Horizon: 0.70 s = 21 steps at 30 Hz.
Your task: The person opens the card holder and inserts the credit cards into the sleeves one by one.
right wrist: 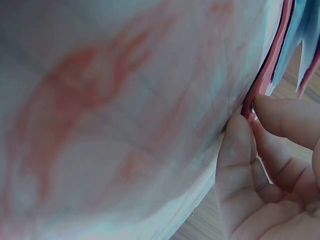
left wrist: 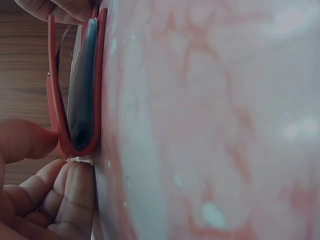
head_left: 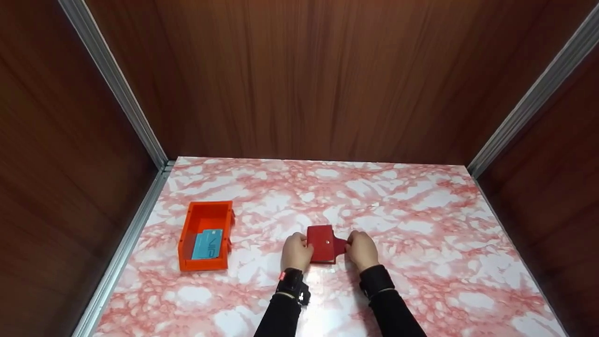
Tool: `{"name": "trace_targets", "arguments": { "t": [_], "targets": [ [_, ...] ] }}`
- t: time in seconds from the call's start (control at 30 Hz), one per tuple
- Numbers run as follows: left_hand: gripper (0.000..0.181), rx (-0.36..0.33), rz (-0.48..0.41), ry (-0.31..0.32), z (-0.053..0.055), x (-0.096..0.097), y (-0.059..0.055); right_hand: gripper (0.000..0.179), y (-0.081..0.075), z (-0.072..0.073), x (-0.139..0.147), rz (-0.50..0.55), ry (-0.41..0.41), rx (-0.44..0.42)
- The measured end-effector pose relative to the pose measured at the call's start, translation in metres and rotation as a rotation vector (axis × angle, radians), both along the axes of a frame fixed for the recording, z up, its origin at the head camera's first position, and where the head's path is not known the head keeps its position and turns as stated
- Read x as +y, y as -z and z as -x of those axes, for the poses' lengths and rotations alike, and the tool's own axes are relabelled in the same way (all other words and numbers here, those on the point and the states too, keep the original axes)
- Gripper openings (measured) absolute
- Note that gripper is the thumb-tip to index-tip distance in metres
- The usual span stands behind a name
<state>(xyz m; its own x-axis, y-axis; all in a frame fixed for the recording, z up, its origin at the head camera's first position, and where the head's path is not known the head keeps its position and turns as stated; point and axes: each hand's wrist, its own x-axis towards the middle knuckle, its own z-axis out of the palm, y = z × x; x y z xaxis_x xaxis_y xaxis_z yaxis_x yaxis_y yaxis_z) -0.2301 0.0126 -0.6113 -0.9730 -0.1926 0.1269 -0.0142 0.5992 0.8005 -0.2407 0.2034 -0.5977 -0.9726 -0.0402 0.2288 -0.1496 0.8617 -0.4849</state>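
Note:
A red card holder (head_left: 320, 243) lies on the table between both hands, its cover slightly raised and a metal snap stud (head_left: 327, 242) on top. Dark, translucent card sleeves (left wrist: 84, 95) show between its two covers in the left wrist view. My left hand (head_left: 295, 252) holds the spine side, thumb on the cover and curled fingers against the fold. On the opposite side, my right hand (head_left: 363, 250) pinches the closing strap (head_left: 340, 245) between thumb and fingers, close over the tabletop. The strap's tip is mostly hidden by those fingers.
An orange open box (head_left: 185, 234) stands to the left, with light blue cards (head_left: 207, 244) lying inside. The table (head_left: 421, 281) has a red and white marbled top. Brown wood-look panels (head_left: 299, 79) wall in the back and both sides, joined by metal rails (head_left: 122, 79).

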Motion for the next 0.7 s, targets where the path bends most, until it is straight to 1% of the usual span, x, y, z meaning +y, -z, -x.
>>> {"name": "trace_targets", "arguments": {
  "t": [0.17, 0.27, 0.33, 0.47, 0.53, 0.6, 0.7],
  "targets": [
    [0.017, 0.012, 0.007, -0.003, 0.001, 0.0, -0.008, 0.018, 0.0, 0.0, 0.0, 0.007, 0.001, -0.007],
    [0.015, 0.053, 0.009, -0.009, 0.002, 0.006, -0.014, 0.018, 0.001, 0.0, 0.001, 0.009, 0.0, -0.019],
    [0.015, 0.098, 0.021, 0.0, 0.003, 0.012, -0.017, 0.018, 0.001, 0.001, 0.001, 0.003, -0.002, -0.021],
    [0.018, 0.222, 0.115, 0.021, 0.004, 0.027, -0.019, 0.017, 0.002, 0.001, 0.001, -0.001, -0.005, -0.019],
    [0.021, 0.269, 0.172, 0.027, 0.003, 0.034, -0.02, 0.017, 0.002, 0.001, 0.001, -0.007, -0.007, -0.012],
    [0.024, 0.297, 0.21, 0.036, 0.002, 0.041, -0.019, 0.017, 0.002, 0.001, 0.001, -0.013, -0.005, -0.01],
    [0.027, 0.305, 0.26, 0.059, 0.002, 0.048, -0.019, 0.017, 0.001, 0.002, 0.001, -0.026, -0.004, -0.009]
  ]
}}
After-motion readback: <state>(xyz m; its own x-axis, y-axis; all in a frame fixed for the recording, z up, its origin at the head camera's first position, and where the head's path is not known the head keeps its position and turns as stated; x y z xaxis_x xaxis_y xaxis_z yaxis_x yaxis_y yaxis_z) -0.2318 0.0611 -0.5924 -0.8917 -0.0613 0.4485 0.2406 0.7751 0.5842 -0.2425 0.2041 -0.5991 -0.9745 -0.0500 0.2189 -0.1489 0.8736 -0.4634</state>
